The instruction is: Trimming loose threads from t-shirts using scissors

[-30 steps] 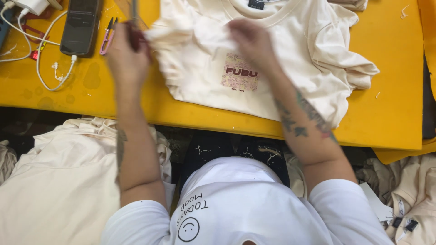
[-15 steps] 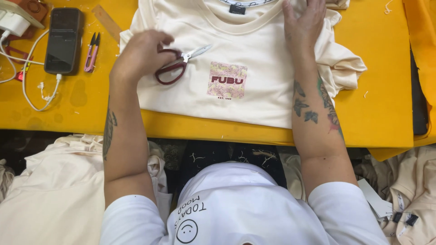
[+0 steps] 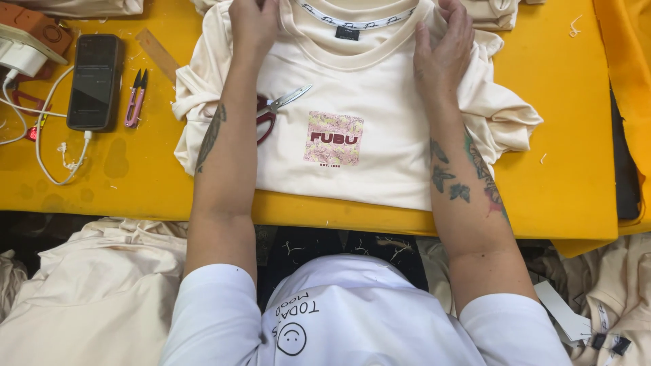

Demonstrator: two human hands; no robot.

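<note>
A cream T-shirt (image 3: 366, 156) lies flat, front up, on the yellow bench (image 3: 576, 135), its neckline toward the far edge and a small square print on the chest. The left hand (image 3: 252, 24) rests on the shirt's shoulder beside the collar, fingers curled down onto the cloth; whether it pinches the fabric cannot be told. The right hand (image 3: 444, 47) lies spread and flat on the other shoulder, fingers apart, pressing the cloth without gripping it. Scissors (image 3: 274, 112) with dark red handles lie on the shirt just under the left forearm, blades pointing toward the collar. To the left of the shirt, on the bare bench, sit small pink thread snips (image 3: 135, 98), then a black phone (image 3: 95, 81) with a white cable (image 3: 57, 159) plugged in. More cream garments (image 3: 88, 298) hang below the near edge of the bench.
</note>
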